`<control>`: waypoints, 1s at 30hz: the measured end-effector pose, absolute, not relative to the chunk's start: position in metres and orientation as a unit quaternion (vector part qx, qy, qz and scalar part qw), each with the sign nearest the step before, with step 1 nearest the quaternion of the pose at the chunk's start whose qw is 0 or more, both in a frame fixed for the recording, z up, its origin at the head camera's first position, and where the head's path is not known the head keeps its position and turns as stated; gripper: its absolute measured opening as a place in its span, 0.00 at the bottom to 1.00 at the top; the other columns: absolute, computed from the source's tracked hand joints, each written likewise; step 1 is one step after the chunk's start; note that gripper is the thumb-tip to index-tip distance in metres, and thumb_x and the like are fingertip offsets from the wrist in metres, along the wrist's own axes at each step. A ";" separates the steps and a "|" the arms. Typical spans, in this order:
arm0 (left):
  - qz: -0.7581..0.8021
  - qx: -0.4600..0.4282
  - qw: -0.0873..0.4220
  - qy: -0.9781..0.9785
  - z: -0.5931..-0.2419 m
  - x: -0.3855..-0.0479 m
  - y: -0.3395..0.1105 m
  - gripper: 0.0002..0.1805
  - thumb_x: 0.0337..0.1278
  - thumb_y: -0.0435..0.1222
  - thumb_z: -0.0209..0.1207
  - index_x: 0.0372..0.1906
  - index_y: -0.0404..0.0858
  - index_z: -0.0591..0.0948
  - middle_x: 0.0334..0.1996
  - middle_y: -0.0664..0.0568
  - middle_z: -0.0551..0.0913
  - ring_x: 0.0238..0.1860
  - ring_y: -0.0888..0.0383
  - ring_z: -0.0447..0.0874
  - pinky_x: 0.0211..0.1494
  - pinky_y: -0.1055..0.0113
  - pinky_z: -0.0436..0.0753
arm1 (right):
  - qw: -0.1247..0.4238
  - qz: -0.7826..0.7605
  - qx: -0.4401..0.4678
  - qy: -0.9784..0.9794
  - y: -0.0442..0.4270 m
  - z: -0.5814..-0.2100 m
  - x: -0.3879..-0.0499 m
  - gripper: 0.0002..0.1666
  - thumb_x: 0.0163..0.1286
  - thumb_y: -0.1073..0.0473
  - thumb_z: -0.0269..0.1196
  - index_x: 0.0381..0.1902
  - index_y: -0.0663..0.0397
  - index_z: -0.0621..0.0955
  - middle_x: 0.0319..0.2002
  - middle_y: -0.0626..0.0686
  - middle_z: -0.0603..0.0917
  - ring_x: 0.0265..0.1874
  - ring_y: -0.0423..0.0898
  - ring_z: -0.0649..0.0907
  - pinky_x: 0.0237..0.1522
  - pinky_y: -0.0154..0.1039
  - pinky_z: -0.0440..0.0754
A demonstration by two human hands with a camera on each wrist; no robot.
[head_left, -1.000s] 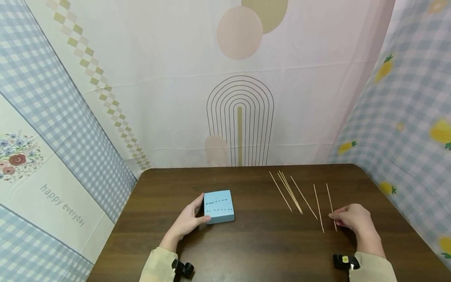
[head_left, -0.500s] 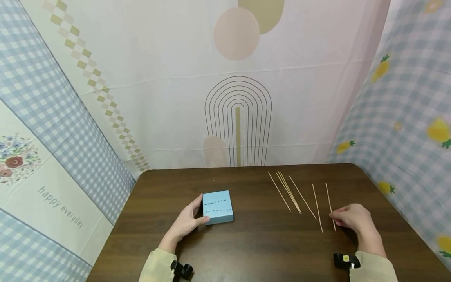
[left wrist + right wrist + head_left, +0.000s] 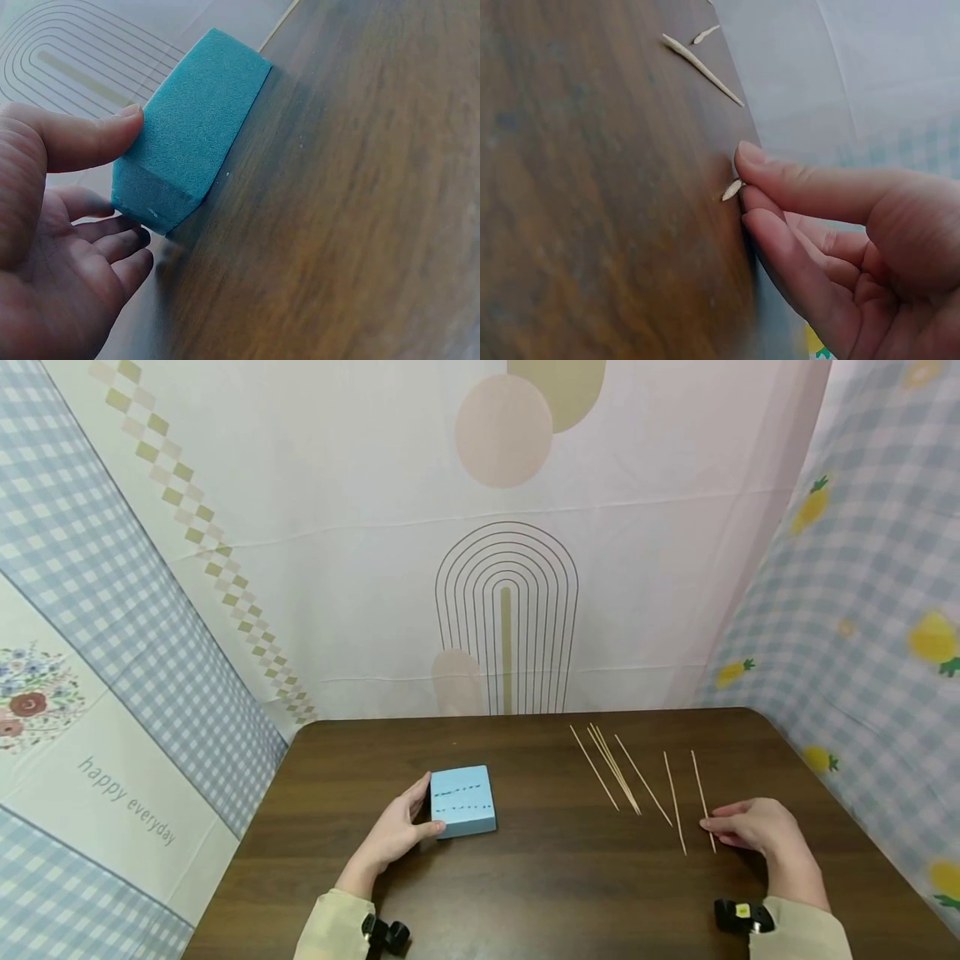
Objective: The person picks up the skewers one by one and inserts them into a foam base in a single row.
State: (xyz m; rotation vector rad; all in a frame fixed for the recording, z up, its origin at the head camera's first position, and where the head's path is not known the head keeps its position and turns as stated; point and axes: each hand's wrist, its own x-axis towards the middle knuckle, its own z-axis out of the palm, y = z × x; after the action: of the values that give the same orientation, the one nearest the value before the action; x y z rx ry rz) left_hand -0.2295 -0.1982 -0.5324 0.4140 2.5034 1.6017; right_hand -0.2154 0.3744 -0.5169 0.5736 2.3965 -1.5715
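On the left half of the table, a light-blue foam block lies flat, with two rows of dark marks on its top. My left hand holds it by its left side; in the left wrist view the thumb rests on one face and the fingers reach round a corner. At the right, my right hand pinches a thin bamboo skewer near its lower end. The right wrist view shows the skewer's tip between thumb and fingers. Another skewer lies just left of that hand.
Several more skewers lie slanted toward the table's back edge, some bunched together. The brown wooden table meets a patterned cloth backdrop behind, with checked cloth hanging at the right.
My right hand has shifted slightly right and its fingers have spread a little at the skewer. My left hand and the foam block stay in place; the head view shifted slightly.
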 end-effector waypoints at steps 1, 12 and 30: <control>0.531 0.137 0.070 0.833 -0.532 -0.230 -0.198 0.52 0.65 0.33 0.73 0.85 0.30 0.54 0.84 0.35 0.53 0.83 0.37 0.53 0.80 0.41 0.61 | 0.111 -0.534 0.193 0.816 0.375 -0.517 -0.215 0.25 0.65 0.68 0.77 0.51 0.86 0.82 0.29 0.49 0.89 0.25 0.40 0.89 0.34 0.35 0.89; 0.538 0.139 0.069 0.829 -0.531 -0.230 -0.199 0.52 0.65 0.32 0.73 0.85 0.30 0.54 0.84 0.35 0.53 0.83 0.38 0.53 0.81 0.42 0.61 | 0.106 -0.506 0.174 0.838 0.373 -0.514 -0.216 0.17 0.67 0.70 0.71 0.46 0.84 0.83 0.27 0.51 0.90 0.26 0.40 0.88 0.32 0.37 0.89; 0.541 0.146 0.075 0.825 -0.532 -0.230 -0.197 0.52 0.65 0.32 0.73 0.85 0.30 0.54 0.84 0.34 0.53 0.83 0.37 0.52 0.81 0.41 0.60 | 0.124 -0.575 0.136 0.797 0.385 -0.514 -0.213 0.30 0.80 0.61 0.61 0.62 0.89 0.72 0.37 0.48 0.89 0.34 0.39 0.88 0.41 0.39 0.90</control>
State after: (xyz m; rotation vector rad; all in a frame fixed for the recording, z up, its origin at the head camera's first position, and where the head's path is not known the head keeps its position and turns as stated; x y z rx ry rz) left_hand -0.2302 -0.1966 -0.5324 0.4392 2.4750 1.6227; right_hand -0.2126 0.3853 -0.5137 0.3960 2.3240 -1.6768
